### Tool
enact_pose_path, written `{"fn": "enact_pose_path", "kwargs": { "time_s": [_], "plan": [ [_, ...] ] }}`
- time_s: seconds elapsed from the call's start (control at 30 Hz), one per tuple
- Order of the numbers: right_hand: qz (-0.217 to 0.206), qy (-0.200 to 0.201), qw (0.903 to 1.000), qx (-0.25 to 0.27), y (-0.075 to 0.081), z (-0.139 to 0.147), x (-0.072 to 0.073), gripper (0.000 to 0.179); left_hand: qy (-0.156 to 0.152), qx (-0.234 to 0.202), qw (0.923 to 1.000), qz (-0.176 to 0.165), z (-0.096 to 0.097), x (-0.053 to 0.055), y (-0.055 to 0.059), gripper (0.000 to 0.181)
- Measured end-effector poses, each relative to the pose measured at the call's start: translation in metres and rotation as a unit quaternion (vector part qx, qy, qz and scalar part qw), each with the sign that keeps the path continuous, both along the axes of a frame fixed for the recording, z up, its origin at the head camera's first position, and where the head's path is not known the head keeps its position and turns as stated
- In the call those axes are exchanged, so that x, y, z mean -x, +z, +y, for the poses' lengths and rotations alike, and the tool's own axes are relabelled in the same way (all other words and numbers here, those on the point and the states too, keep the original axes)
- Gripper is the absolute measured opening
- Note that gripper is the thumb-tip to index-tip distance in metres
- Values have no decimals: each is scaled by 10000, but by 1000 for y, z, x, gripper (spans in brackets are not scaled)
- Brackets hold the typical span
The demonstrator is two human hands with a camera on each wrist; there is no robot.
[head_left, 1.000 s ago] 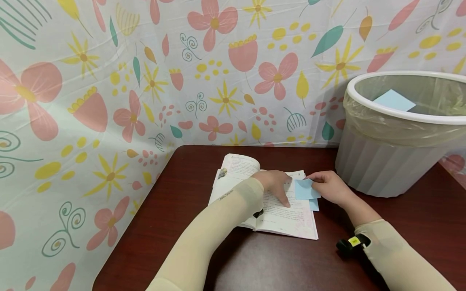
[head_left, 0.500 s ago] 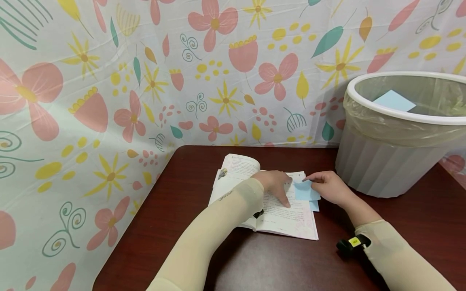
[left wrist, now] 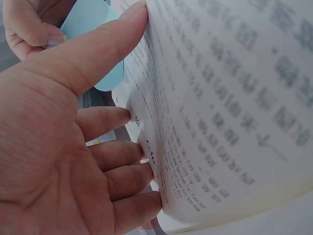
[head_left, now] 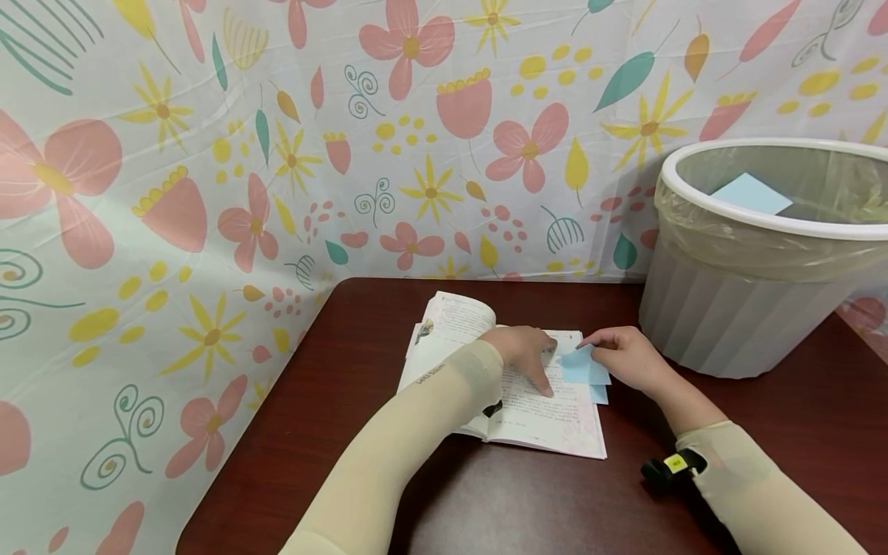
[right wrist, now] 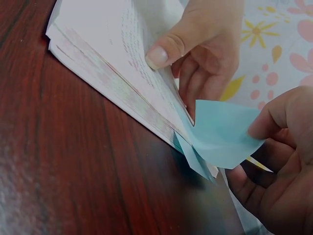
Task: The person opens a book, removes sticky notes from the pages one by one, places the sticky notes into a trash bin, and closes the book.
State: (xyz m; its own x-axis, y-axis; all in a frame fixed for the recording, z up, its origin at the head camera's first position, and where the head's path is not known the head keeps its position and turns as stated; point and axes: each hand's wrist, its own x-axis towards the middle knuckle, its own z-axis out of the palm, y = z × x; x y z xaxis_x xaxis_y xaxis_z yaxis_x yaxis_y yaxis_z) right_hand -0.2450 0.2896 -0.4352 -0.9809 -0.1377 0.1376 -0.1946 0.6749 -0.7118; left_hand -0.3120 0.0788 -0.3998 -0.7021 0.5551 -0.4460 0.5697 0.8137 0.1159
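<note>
An open book (head_left: pixel 548 424) lies on the table, printed pages facing up. Across its right page my left hand (head_left: pixel 522 353) rests with thumb and fingers spread, touching the paper. At the page's right edge my right hand (head_left: pixel 627 356) pinches a light blue sticky note (right wrist: pixel 226 134) between thumb and fingers. Its held edge is bent up off the page in the right wrist view, while the other part still touches the page. A second blue sticky note (head_left: pixel 599 395) sticks out from the book's edge just below.
A grey waste bin (head_left: pixel 728 308) with a clear liner stands at the right, a blue paper (head_left: pixel 752 193) inside. The dark wooden table (head_left: pixel 513 501) meets a flowered curtain (head_left: pixel 444 154) at the back and left.
My right fingers have peeled the sticky note's upper edge further up from the page, so it now curls. The left hand stays in place.
</note>
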Motion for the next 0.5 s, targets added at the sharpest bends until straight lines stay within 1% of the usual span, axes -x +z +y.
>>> {"fn": "enact_pose_path", "kwargs": {
  "time_s": [0.23,0.43,0.5],
  "plan": [
    [-73,15,9998,201,0,0,-1,23,39,-9,10000,-27,0,0,1,101],
    [95,83,9999,89,1,-2,-2,21,6,-57,10000,13,-1,0,0,100],
    [153,88,9998,50,1,-2,-2,20,38,-111,9999,12,-2,-1,0,100]
  ]
}}
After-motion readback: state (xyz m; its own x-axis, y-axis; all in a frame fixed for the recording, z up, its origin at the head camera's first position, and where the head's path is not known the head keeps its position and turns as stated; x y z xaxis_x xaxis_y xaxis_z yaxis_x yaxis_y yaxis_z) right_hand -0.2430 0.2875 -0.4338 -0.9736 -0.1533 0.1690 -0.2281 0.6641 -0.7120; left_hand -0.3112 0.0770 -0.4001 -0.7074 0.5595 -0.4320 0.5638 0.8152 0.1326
